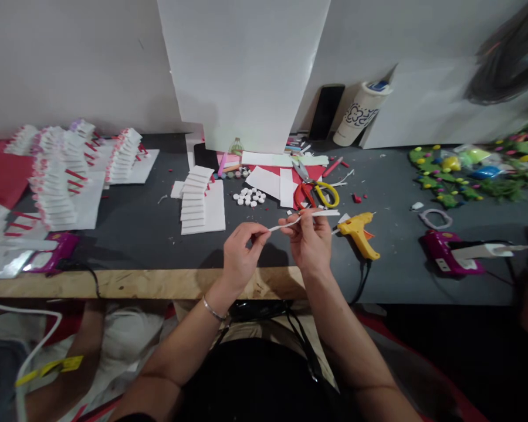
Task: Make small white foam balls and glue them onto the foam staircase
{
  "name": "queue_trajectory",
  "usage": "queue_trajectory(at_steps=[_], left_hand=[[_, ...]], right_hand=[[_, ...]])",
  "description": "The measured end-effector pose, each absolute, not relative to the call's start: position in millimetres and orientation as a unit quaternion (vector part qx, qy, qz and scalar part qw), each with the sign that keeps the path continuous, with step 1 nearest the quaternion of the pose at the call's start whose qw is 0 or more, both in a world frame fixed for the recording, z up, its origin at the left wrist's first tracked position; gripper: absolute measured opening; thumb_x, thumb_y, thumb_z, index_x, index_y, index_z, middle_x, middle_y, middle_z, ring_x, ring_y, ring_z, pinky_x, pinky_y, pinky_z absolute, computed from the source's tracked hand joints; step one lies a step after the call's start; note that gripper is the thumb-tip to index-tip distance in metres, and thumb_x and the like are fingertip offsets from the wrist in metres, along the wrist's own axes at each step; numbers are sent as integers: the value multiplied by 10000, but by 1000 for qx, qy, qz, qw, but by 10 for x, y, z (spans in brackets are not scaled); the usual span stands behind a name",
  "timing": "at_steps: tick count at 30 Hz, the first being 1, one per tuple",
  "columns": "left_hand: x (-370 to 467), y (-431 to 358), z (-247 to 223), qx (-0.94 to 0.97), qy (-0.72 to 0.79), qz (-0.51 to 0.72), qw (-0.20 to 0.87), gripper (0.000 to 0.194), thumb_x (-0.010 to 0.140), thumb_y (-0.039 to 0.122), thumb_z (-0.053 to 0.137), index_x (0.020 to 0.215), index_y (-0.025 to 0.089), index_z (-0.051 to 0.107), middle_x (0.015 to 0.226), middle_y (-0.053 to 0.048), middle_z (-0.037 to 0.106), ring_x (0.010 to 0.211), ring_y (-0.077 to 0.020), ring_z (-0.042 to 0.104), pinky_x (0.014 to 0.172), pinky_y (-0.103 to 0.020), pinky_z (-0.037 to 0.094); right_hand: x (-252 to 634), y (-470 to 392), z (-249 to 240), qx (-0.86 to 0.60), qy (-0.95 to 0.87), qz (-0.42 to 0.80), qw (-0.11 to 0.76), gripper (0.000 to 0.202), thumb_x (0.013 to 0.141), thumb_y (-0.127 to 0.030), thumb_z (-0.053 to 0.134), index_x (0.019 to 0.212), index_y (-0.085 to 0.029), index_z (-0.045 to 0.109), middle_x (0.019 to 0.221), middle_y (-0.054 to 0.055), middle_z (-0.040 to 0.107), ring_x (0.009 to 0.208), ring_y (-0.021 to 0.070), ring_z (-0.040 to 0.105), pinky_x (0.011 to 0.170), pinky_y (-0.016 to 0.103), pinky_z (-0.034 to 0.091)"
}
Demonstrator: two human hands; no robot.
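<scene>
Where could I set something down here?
Two mostly bare patches: between the white stepped model and the pink-edged models at left; and between the glue gun and the right purple socket box. It's crowded around the scissors and white discs.

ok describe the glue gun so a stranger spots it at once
On the dark tabletop, look right of the right hand. The yellow glue gun lies there with a black cord. Unlike the yellow handle loop nearby, it is pistol-shaped with an orange trigger.

No text is legible.
</scene>
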State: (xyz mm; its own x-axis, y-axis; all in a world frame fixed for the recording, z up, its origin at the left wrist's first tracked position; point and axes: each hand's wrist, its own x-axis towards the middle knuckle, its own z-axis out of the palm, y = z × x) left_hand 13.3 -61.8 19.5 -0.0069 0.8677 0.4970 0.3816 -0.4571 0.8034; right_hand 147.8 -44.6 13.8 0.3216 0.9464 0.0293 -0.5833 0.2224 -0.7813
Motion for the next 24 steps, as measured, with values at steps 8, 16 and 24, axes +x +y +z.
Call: queue_trajectory(at_steps=[8, 16, 24], left_hand=[[52, -581, 202, 637, 499, 493, 320, 92, 838, 227, 681, 910, 210, 735, 859, -24, 741, 748, -138, 660, 688, -244, 515], [-11, -526, 181, 529, 538, 445, 482, 142, 734, 321, 747, 747, 183, 719, 602, 13, 671, 503, -101, 569, 492, -214, 462], [-61, -550, 179, 468, 501, 414, 598, 184, 710, 289, 740, 824, 153, 696, 743, -65, 753, 613, -145, 673, 502, -225, 507]], right_hand=[[1469, -494, 192, -366, -304, 488, 732, 280, 778, -444, 754, 830, -229, 581, 670, -60, 702, 667, 139, 738, 567, 214, 615], [1469, -473, 220, -407, -331, 462, 715, 273, 804, -453, 707, 848, -226, 561, 688, -40, 710, 680, 154, 740, 571, 242, 620], [1515, -397, 276, -436, -376, 455, 680, 252, 845, -449, 653, 881, -227, 540, 719, -27, 718, 700, 152, 737, 577, 247, 613]])
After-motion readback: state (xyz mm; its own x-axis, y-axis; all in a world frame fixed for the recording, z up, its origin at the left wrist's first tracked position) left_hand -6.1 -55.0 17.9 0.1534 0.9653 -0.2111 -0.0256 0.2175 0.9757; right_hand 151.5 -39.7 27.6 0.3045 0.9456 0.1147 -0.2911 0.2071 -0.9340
